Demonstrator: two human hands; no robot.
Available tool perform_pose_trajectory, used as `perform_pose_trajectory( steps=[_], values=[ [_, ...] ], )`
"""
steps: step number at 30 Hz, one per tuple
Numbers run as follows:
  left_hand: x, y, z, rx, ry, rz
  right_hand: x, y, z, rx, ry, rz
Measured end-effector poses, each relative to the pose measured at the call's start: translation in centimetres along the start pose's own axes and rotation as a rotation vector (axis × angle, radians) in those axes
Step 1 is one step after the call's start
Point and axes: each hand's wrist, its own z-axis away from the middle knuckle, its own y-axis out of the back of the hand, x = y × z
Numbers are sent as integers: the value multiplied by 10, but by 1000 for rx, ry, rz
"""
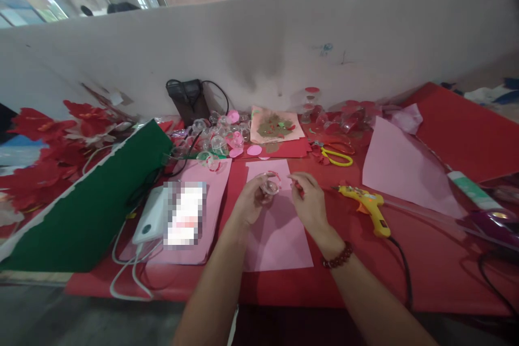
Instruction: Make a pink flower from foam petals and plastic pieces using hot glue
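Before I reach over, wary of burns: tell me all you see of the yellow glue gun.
The yellow glue gun lies on its side on the red table, its dark nozzle pointing left toward the right hand, which does not touch it. The plastic-looking body has an orange trigger. A black cord leaves the handle; a translucent stick seems to extend from the rear. Heat cannot be judged.

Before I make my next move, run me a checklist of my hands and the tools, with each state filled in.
1. Cup held: ok, in the left grip.
2. Red piece in hand: ok, in the right grip.
3. Pink sheet beneath both: ok.
4. Glue gun clear of both: ok, off to the right.
5. Glue gun upright: not ok, lying on the table.
6. Glue gun hot: cannot tell.
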Motion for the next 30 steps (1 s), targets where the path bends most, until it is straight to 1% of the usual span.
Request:
perform_pose_trajectory(
  steps=[2, 5, 7, 9, 10, 12, 15, 17, 19, 23, 25, 27, 30],
  values=[
    [-1, 0, -1, -36, -32, 0, -1, 0, 0, -21, -5, -33],
    [-3, 2, -4, -53, -72, -4, -1, 0, 0, -64, -36, -52],
    [-5, 4, -5, -51, -87, -12, 0, 1, 0, -23, -23, -8],
    [-7, 5, -6, -50, -98, -17, 1, 1, -1, 51, 8, 87],
    [-8, 6, -7, -48, -104, -22, 1, 1, -1, 65, 29, 129],
    [-10, 7, -8, -44, -117, -35, 1, 1, -1, 19, 69, 166],
    [-12, 7, -8, -55, -128, -64, 1, -1, -1, -92, 82, 135],
    [-12, 7, -7, -72, -121, -83, 0, -2, 0, -107, 81, 138],
    [-12, 5, -6, -61, -109, -98, -2, -2, 1, -108, 111, 204],
    [-12, 2, -5, -22, -84, -117, -10, 0, 5, -109, 250, 488],
    [-13, 2, -6, -1, -80, -119, -13, -1, 6, -112, 306, 577],
    [-13, 1, -6, 26, -78, -121, -15, -1, 7, -105, 328, 606],
    [-13, 2, -6, 36, -67, -126, -14, -1, 6, -83, 318, 598]
  ],
)
